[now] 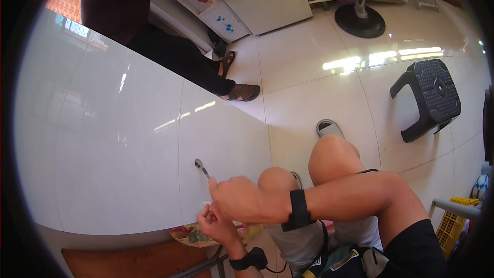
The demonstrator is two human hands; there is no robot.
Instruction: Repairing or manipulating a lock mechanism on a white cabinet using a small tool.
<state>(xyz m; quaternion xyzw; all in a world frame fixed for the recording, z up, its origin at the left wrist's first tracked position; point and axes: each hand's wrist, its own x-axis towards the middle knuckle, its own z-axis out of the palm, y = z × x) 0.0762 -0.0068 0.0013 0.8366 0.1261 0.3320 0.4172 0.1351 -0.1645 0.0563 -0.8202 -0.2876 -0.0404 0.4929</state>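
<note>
Over the glossy white tabletop [123,170], by its near right corner, the right hand [235,196] grips a slim round-headed grey metal tool [201,167] projecting forward-left; the left hand [220,226], nearer the near edge, seems to pinch a small white piece [207,204]

The scene is brightly lit, with mostly soft shadows. Strong white glare is thrown back by the glossy floor [303,46] toward the upper right. Thinner bright streaks and a pale bluish patch are mirrored in the shiny white table [118,175]. Detail is largely lost in the dark trousers [175,54] at upper left. The right hand [236,195] is rendered slightly soft. Straight edges are bent toward the rim, and the corners are swallowed by black.
</note>
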